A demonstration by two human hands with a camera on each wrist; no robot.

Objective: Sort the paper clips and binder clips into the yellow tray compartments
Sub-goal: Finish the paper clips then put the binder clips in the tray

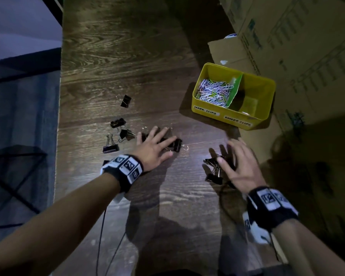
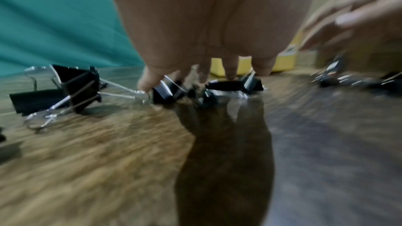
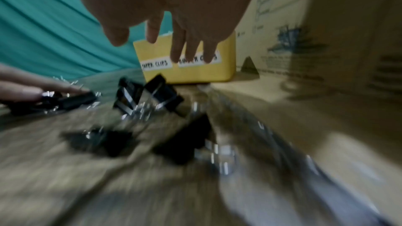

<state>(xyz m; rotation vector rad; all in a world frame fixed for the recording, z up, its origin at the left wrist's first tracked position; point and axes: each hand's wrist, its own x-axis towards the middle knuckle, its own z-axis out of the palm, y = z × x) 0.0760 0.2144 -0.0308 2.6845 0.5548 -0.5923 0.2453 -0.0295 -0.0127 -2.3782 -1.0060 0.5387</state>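
1. The yellow tray (image 1: 230,114) sat on the dark wooden worktop (image 1: 127,56), off to the right and close to the big cardboard boxes (image 1: 299,46).
2. The tray had two parts with a green wall (image 1: 235,90) between them. White labels on its front read "PAPER CLIPS" and "BINDER CLIPS".
3. The left part held a pile of paper clips (image 1: 213,92) in many colours, thin and shiny. The right part looked almost bare.
4. Black binder clips with silver wire handles lay spread on the worktop, none in the tray.
5. The left hand (image 1: 154,146) lay flat with its fingers spread, resting on a small bunch of binder clips (image 1: 175,145). Its grip was loose and held nothing.
6. More loose clips (image 1: 116,134) lay to the left of that hand, and one clip (image 1: 125,101) sat further back by itself.
7. The right hand (image 1: 239,166) was over another bunch of clips (image 1: 213,168), fingers spread and nearly straight. In the right wrist view its fingers (image 3: 178,44) hung above the clips (image 3: 147,95) and held nothing.
8. Both hands wore black wrist bands (image 1: 126,169) with white marks.
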